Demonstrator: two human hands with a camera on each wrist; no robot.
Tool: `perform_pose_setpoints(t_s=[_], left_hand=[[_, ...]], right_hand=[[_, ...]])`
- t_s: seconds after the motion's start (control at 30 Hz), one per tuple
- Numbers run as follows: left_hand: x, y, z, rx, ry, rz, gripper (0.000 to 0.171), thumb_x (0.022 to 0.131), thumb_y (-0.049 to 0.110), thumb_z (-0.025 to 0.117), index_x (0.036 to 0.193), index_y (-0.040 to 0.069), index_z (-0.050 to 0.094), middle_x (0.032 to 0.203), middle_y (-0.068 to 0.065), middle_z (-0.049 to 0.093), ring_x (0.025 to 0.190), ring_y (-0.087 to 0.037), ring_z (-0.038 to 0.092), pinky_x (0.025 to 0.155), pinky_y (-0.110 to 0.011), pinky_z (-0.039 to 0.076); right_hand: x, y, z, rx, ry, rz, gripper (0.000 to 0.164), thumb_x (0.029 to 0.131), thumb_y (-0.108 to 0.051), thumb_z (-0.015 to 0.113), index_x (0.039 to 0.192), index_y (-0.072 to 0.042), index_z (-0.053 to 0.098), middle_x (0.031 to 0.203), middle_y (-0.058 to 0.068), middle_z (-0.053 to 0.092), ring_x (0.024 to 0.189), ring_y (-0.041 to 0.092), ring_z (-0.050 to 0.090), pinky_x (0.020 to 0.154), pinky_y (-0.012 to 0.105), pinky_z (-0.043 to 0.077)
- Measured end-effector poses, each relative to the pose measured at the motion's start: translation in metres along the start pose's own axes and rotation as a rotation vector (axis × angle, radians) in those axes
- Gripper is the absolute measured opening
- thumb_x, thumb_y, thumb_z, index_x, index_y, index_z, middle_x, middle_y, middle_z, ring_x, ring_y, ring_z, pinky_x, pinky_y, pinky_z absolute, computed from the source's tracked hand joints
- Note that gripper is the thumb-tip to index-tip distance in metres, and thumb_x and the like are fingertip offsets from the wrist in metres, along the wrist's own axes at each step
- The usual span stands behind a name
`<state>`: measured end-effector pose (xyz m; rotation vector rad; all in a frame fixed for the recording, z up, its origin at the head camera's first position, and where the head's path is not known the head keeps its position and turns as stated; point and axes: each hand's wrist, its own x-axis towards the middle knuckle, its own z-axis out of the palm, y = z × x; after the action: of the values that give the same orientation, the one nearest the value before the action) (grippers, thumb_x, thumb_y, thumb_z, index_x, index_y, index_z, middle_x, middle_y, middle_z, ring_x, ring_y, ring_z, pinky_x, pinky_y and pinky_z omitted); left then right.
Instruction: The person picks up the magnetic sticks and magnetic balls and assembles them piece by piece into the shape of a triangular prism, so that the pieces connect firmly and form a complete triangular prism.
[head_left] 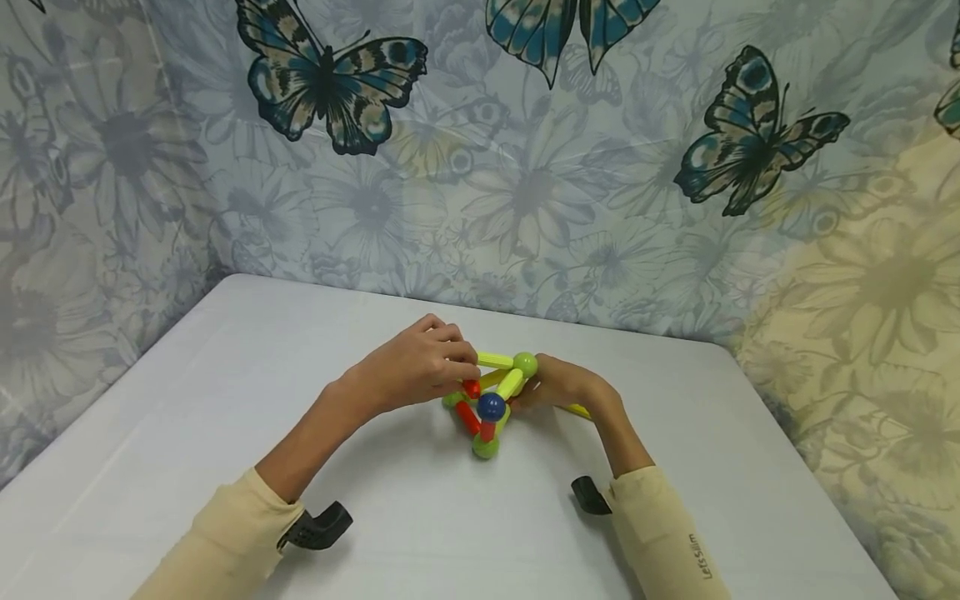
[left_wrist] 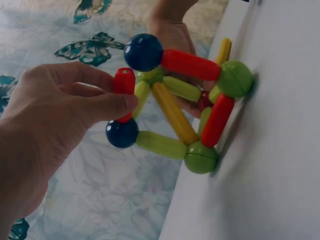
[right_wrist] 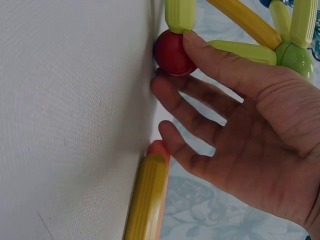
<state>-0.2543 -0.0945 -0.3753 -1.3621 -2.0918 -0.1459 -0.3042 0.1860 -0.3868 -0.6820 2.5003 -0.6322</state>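
A frame of fat plastic rods and balls stands on the table between my hands, with green balls (head_left: 486,447), blue balls (left_wrist: 143,52) and red, lime and yellow rods (left_wrist: 175,114). My left hand (head_left: 420,364) pinches a short red rod (left_wrist: 124,87) between thumb and fingers. One end of that rod meets the lower blue ball (left_wrist: 121,133) in the left wrist view; its other end, with a small hole, points free beside the upper blue ball. At the frame's far base corner, my right hand (right_wrist: 250,117) holds a red ball (right_wrist: 173,52), thumb on top and fingertips against it.
A loose yellow rod (right_wrist: 146,197) lies on the white table (head_left: 187,400) beside my right hand, an orange-pink piece (right_wrist: 159,148) against it. Behind the table hangs a butterfly-patterned cloth (head_left: 450,208). Black wrist mounts (head_left: 318,527) stick out from both sleeves.
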Motion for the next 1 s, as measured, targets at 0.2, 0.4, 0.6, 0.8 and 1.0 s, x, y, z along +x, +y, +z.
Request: perform_pose_setpoints(t_s=[0.2,0.4,0.6,0.8,1.0], left_hand=[[0.003,0.005,0.006,0.032,-0.023,-0.015,0.022,0.085,0.017,0.087,0.104,0.024,0.08,0.102,0.008,0.077,0.1,-0.013,0.066,0.089,-0.031,0.052],[0.004,0.009,0.012,-0.029,0.007,-0.051,0.021,0.085,0.019,0.088,0.104,0.02,0.078,0.105,0.006,0.074,0.101,-0.015,0.063,0.089,-0.031,0.051],[-0.002,0.002,0.018,-0.225,-0.064,-0.328,0.057,0.079,0.029,0.093,0.12,0.007,0.061,0.124,-0.007,0.06,0.119,-0.027,0.054,0.099,-0.041,0.051],[-0.02,-0.006,0.043,-0.662,-0.325,-0.725,0.063,0.09,0.033,0.084,0.133,0.005,0.047,0.124,-0.012,0.059,0.115,-0.027,0.057,0.1,-0.042,0.053],[-0.026,-0.002,0.063,-0.747,-0.358,-0.748,0.035,0.09,0.032,0.084,0.11,0.008,0.067,0.074,0.002,0.056,0.069,-0.011,0.053,0.064,-0.024,0.043]], right_hand=[[0.0,-0.001,0.0,0.001,0.007,0.015,0.024,0.09,-0.017,0.082,0.11,-0.008,0.075,0.11,0.005,0.078,0.11,0.024,0.069,0.102,0.046,0.055],[0.001,0.001,0.0,0.009,0.003,0.018,0.026,0.091,-0.019,0.082,0.113,-0.008,0.073,0.111,0.004,0.077,0.111,0.023,0.068,0.104,0.047,0.054],[0.001,0.001,0.0,-0.019,0.016,-0.004,0.029,0.091,-0.018,0.082,0.117,-0.008,0.071,0.113,0.005,0.076,0.112,0.025,0.068,0.103,0.047,0.056],[0.008,0.001,0.004,-0.121,0.126,-0.018,0.016,0.093,-0.017,0.079,0.1,-0.003,0.073,0.085,0.004,0.068,0.077,0.015,0.058,0.071,0.027,0.05],[-0.003,0.001,-0.008,-0.167,0.193,0.024,0.033,0.1,-0.024,0.071,0.125,-0.002,0.069,0.101,0.011,0.072,0.087,0.019,0.065,0.078,0.032,0.056]])
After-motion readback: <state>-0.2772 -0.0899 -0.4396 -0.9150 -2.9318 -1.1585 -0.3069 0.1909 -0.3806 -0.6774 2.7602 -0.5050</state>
